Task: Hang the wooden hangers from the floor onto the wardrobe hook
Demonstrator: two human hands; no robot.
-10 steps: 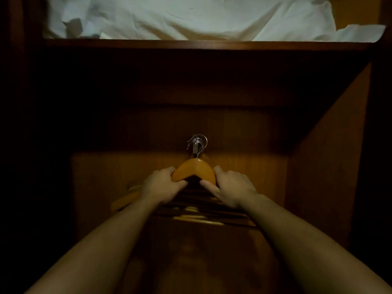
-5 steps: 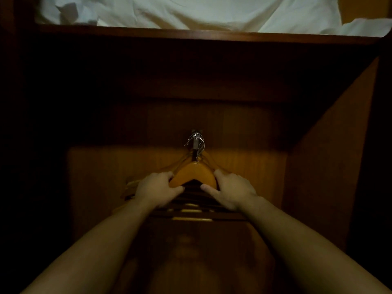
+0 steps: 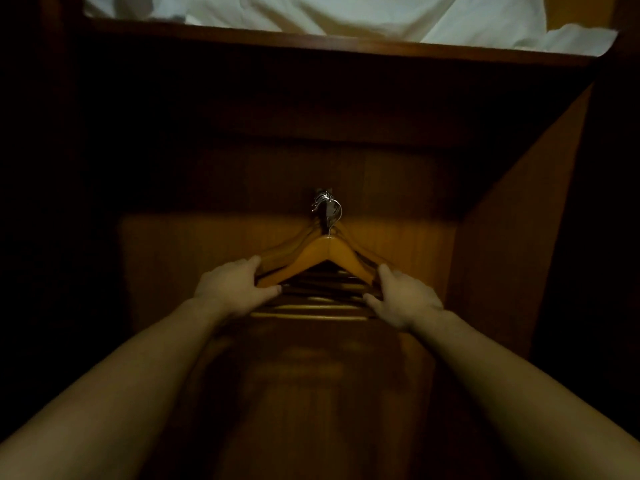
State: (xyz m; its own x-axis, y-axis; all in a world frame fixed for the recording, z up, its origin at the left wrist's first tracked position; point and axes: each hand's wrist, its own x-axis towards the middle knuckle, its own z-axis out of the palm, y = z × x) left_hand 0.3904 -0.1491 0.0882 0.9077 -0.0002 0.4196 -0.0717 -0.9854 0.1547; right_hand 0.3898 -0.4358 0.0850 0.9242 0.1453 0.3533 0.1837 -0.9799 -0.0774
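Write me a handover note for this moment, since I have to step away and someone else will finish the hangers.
Left hand: closed on the left arms of the wooden hangers.
Right hand: closed on their right arms.
Hangers: one bunch, wire tops gathered at the metal wardrobe hook on the back panel.
Done: the bunch appears hooked on, though the dim light hides whether every wire sits fully.
Left: check the seating, release both hands. The floor is out of view, so look for stragglers.

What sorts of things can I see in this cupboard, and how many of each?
Hands: 2, left hand and right hand
Bunch of wooden hangers: 1, number of hangers unclear
Metal hook: 1
White bedding: 1
Total: 5
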